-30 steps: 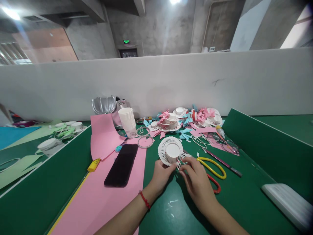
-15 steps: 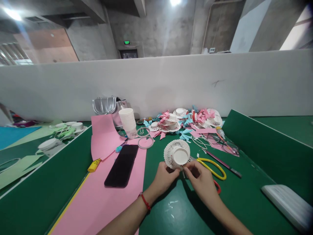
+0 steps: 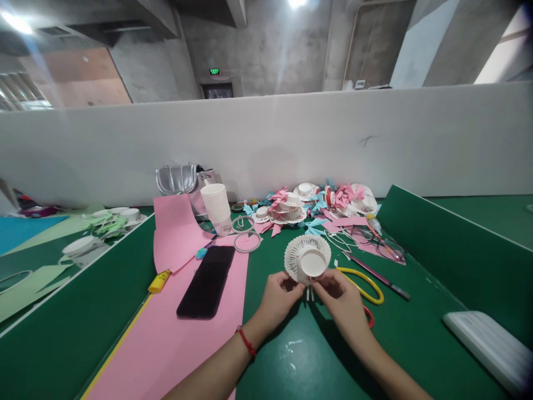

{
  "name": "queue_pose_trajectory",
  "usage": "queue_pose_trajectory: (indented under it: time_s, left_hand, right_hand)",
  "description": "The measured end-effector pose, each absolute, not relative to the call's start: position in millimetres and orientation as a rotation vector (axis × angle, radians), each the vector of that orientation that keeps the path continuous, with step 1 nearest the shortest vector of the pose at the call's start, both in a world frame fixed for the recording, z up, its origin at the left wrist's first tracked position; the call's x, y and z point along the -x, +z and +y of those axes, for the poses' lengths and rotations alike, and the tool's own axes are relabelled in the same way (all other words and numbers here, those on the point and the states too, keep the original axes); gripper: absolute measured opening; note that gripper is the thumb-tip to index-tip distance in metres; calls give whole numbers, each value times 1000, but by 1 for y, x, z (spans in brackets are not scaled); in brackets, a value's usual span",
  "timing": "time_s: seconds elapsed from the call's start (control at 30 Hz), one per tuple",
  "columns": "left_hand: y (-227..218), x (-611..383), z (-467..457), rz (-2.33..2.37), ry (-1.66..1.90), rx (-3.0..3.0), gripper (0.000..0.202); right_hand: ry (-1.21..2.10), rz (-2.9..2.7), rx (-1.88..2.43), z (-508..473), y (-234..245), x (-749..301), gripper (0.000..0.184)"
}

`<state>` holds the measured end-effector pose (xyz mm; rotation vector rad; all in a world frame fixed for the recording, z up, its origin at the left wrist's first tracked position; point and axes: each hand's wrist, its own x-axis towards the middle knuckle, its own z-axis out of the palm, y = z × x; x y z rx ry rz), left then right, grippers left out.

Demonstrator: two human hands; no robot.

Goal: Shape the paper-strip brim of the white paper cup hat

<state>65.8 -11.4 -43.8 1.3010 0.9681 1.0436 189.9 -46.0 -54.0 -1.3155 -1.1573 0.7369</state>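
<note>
Head view: my left hand [image 3: 281, 297] and right hand [image 3: 342, 294] are pinching the near edge of a slit paper cup [image 3: 310, 260], which is sitting just beyond them. It is seeming light; its soft fringe [image 3: 293, 260] is probably needing gentle edge holds.

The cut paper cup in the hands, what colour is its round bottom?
The cup bottom is white, seen best in the head view.
</note>
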Motion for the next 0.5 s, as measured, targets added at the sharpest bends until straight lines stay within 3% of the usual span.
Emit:
queue_pose_trajectory:
  time_s: [0.17, 0.37, 0.5]
  left_hand:
    - [-43, -65, -11, 925, 1039, -1289, 23]
    - [-41, -66, -13, 898, 1029, -1252, 23]
    - [-39, -67, -15, 895, 1032, -1211, 22]
  right_hand:
    - [589, -1054, 1432, -42, -54, -196, 34]
    - [1078, -944, 1235, -39, -46, -198, 63]
    - [1130, -954, 1243, -39, -47, -200, 65]
